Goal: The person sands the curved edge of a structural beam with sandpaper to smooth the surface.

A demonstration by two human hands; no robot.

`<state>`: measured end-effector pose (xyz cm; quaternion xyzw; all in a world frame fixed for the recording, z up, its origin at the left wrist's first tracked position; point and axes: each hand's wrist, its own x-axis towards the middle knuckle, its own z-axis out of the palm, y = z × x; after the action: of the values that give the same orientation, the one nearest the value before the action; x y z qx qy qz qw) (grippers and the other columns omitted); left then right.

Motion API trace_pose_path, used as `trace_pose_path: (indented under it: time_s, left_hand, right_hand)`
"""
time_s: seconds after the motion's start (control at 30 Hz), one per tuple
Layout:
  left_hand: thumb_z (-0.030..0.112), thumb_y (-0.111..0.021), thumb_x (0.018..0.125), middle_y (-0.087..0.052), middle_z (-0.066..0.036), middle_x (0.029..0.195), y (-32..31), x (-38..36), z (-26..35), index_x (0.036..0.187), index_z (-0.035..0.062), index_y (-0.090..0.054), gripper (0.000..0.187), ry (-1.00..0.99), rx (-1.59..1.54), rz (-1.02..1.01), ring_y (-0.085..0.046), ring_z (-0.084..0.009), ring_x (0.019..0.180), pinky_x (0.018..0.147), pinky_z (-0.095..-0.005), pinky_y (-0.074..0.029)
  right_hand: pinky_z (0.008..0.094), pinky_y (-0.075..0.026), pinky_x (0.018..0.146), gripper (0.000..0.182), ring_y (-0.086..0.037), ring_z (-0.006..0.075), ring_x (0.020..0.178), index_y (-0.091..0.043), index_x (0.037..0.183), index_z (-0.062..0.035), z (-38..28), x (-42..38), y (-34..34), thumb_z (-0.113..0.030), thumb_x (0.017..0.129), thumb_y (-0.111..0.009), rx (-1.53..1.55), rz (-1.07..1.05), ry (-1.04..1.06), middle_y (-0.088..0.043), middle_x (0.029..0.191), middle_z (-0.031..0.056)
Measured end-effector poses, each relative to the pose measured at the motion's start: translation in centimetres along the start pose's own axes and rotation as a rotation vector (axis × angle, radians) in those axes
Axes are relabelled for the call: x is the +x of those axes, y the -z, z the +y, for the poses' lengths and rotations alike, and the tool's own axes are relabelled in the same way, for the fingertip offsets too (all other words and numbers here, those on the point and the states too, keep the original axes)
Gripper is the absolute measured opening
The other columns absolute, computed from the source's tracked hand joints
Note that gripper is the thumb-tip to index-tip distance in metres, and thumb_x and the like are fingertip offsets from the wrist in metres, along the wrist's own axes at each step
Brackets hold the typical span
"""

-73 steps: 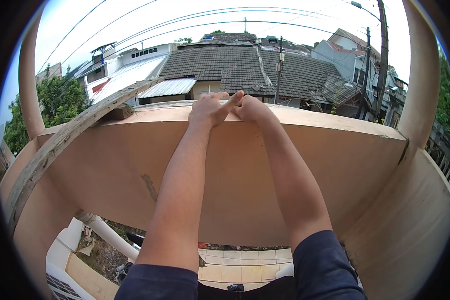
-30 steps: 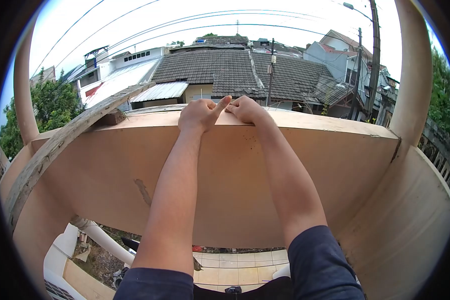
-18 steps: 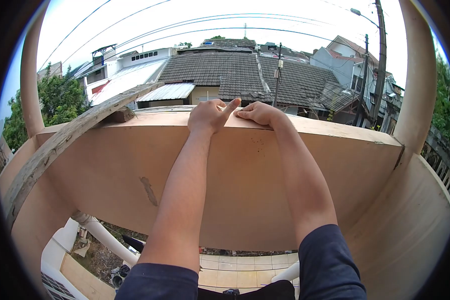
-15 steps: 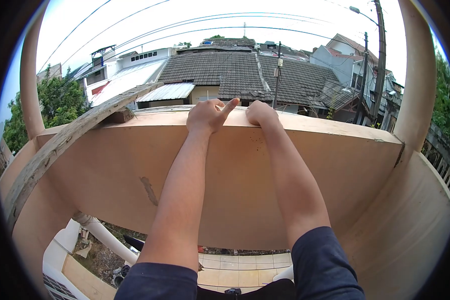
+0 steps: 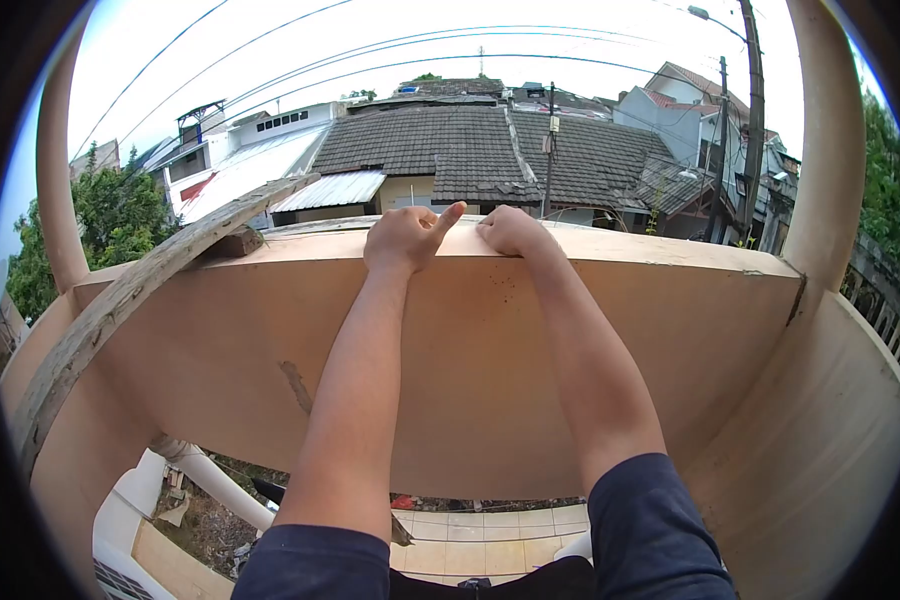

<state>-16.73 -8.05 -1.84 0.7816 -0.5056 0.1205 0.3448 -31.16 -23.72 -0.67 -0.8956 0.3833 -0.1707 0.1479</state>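
Both arms reach forward to the top of a peach-coloured parapet wall (image 5: 670,252). My left hand (image 5: 402,240) rests on the wall top with its fingers curled and its thumb sticking out to the right. Just to the right, my right hand (image 5: 518,232) is closed, with its knuckles up and its fingertips pointing towards the left thumb. A small gap separates the two hands. Whatever the fingers may hold is hidden behind the hands. Small dark specks mark the wall face below my right hand.
A weathered wooden plank (image 5: 120,295) slants across the wall's left side, over a brown block (image 5: 232,243). Round columns (image 5: 825,140) stand at both ends. Far below is a tiled floor (image 5: 470,545). Beyond the wall are tiled roofs (image 5: 400,135), utility poles and overhead wires.
The view has shifted slightly. My right hand has turned a little, its fingers now pointing more to the left. My left hand keeps nearly the same pose on the wall.
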Motion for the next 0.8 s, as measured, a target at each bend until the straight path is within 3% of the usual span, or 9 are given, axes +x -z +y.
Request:
trace_pose_path:
  time_s: [0.13,0.27,0.33,0.37,0.43,0.47,0.63,0.7,0.8]
  left_hand:
    - [0.104,-0.039,0.082,-0.082,-0.008,0.1,-0.2,0.0,0.2,0.11,0.0164,-0.085,0.102,-0.001,-0.011,0.045,-0.077,-0.0263,0.104,0.09,-0.0444,-0.06]
    - [0.102,-0.044,0.083,-0.082,-0.009,0.109,0.2,-0.3,0.5,0.113,0.0165,-0.084,0.099,0.04,0.007,-0.054,-0.076,-0.0262,0.111,0.094,-0.0439,-0.06]
    - [0.099,-0.048,0.084,-0.082,-0.008,0.112,-0.3,0.0,0.1,0.114,0.017,-0.084,0.095,0.001,0.021,0.01,-0.076,-0.0257,0.111,0.093,-0.0435,-0.06]
    - [0.099,-0.048,0.084,-0.082,-0.008,0.112,-0.7,0.3,-0.1,0.114,0.017,-0.084,0.095,-0.005,0.022,0.016,-0.076,-0.0257,0.111,0.093,-0.0435,-0.06]
    - [0.099,-0.05,0.083,-0.082,-0.002,0.109,-0.7,0.6,-0.1,0.112,0.0196,-0.084,0.091,0.017,0.039,0.041,-0.077,-0.0193,0.108,0.089,-0.041,-0.063]
    - [0.098,-0.048,0.085,-0.082,-0.009,0.11,-0.8,0.6,-0.3,0.111,0.0169,-0.084,0.093,0.005,0.006,0.034,-0.077,-0.0257,0.11,0.092,-0.0441,-0.06]
    - [0.1,-0.042,0.085,-0.081,-0.01,0.096,0.3,0.1,0.3,0.103,0.0148,-0.084,0.097,0.051,0.016,-0.064,-0.078,-0.0261,0.1,0.087,-0.0448,-0.061]
    - [0.101,-0.042,0.084,-0.081,-0.009,0.096,-0.3,0.4,-0.1,0.104,0.0153,-0.085,0.098,0.004,0.005,0.015,-0.078,-0.026,0.099,0.086,-0.0444,-0.061]
    - [0.102,-0.042,0.083,-0.081,-0.008,0.098,-0.3,0.4,-0.1,0.106,0.016,-0.085,0.099,0.005,-0.018,0.012,-0.077,-0.0252,0.099,0.085,-0.0441,-0.061]
  right_hand:
    - [0.0484,-0.052,0.111,0.037,-0.069,0.0324,0.128,-0.079,0.132,-0.0185,-0.6,-1.6,0.1,-0.039,0.106,-0.062,0.095,0.009,0.116,-0.076,0.133,0.0155]
    - [0.0481,-0.052,0.113,0.044,-0.069,0.0344,0.129,-0.073,0.142,-0.0201,-0.9,-1.1,-0.5,-0.041,0.105,-0.063,-0.227,0.212,-0.233,-0.075,0.135,0.0154]
    - [0.0477,-0.053,0.112,0.041,-0.07,0.0328,0.128,-0.075,0.138,-0.0182,-0.7,-0.8,-0.6,-0.038,0.104,-0.063,-0.032,0.137,-0.111,-0.076,0.134,0.0152]
    - [0.0477,-0.054,0.109,0.038,-0.071,0.0339,0.126,-0.077,0.133,-0.0157,0.0,-1.0,-0.4,-0.035,0.105,-0.061,0.043,0.057,0.116,-0.076,0.134,0.0155]
    - [0.0481,-0.056,0.106,0.035,-0.073,0.0338,0.123,-0.079,0.129,-0.0138,-0.3,-2.0,0.1,-0.031,0.104,-0.061,0.105,0.042,0.156,-0.076,0.134,0.0147]
    - [0.0481,-0.056,0.106,0.035,-0.073,0.0338,0.123,-0.079,0.129,-0.0138,-0.9,-2.1,0.4,-0.031,0.104,-0.061,0.095,0.038,0.164,-0.076,0.134,0.0147]
    - [0.0483,-0.057,0.105,0.034,-0.074,0.0326,0.123,-0.078,0.129,-0.0135,-1.6,-1.9,-0.5,-0.028,0.104,-0.06,-0.07,0.249,-0.267,-0.077,0.133,0.0136]
    - [0.0469,-0.056,0.104,0.034,-0.074,0.0326,0.121,-0.079,0.129,-0.0152,-0.8,-1.4,-0.4,-0.032,0.104,-0.064,-0.095,0.215,-0.214,-0.078,0.131,0.0117]
    - [0.0442,-0.055,0.102,0.038,-0.073,0.0312,0.116,-0.079,0.133,-0.021,0.6,-0.9,0.0,-0.042,0.102,-0.069,0.16,-0.018,0.224,-0.078,0.129,0.0106]
